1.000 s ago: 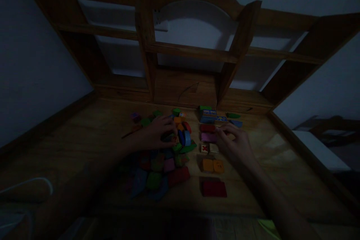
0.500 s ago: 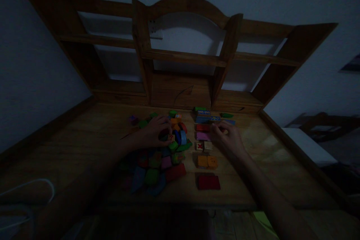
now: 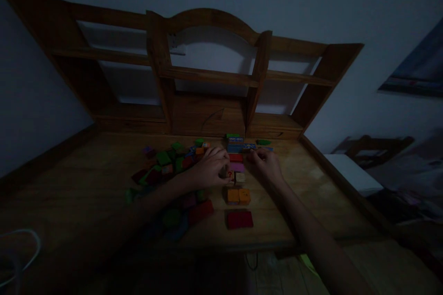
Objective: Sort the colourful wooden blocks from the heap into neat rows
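My left hand [image 3: 215, 167] is closed in a pinch on a small wooden cube [image 3: 230, 174] with a red question mark. It holds the cube beside a plain wooden cube [image 3: 240, 178], just in front of a pink block [image 3: 237, 167]. Whether the marked cube rests on anything, I cannot tell. My right hand [image 3: 268, 166] hovers right of the block rows, thumb and fingers pressed together; what they hold, if anything, is hidden. Behind the pink block lies a red block [image 3: 236, 157]. Nearer to me sit two orange blocks [image 3: 238, 196] and a dark red block [image 3: 240, 220].
A loose heap of coloured blocks [image 3: 171, 216] spreads under and around my left forearm. Blue blocks [image 3: 235, 146] and a green piece [image 3: 263, 142] lie near the wooden shelf unit [image 3: 207, 113] at the table's back. A white cable [image 3: 32, 235] loops at the lower left.
My left hand has carried the question-mark cube from the heap rightward to the block rows. My right hand stays pinched near the rows. The view has turned a little to the right.
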### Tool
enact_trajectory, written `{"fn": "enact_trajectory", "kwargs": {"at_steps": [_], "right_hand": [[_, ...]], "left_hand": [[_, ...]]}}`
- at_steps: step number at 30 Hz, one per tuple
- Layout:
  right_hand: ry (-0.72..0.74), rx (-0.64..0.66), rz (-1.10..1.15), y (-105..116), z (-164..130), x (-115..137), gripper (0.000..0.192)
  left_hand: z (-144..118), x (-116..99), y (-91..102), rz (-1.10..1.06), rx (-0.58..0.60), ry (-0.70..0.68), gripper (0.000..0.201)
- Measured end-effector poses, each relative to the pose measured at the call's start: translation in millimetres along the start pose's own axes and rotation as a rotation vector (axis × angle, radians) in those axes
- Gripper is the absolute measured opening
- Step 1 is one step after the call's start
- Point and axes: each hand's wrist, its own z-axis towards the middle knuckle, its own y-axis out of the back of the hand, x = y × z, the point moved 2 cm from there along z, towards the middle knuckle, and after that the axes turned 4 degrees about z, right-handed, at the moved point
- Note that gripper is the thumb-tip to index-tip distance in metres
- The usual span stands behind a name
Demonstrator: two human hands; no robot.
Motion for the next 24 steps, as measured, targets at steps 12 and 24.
{"fn": "enact_trajectory", "kwargs": {"at_steps": [12, 24], "right_hand": [[-0.002, 0.022, 0.000, 1, -2, 8, 0.038], [0.031, 0.039, -0.029, 1, -4, 12, 0.035]], "left_hand": [[-5, 9, -8.8, -0.011, 0.044, 0.006, 0.027], [-5, 10, -16.1, -0.021, 0.085, -0.004, 0.029]]}}
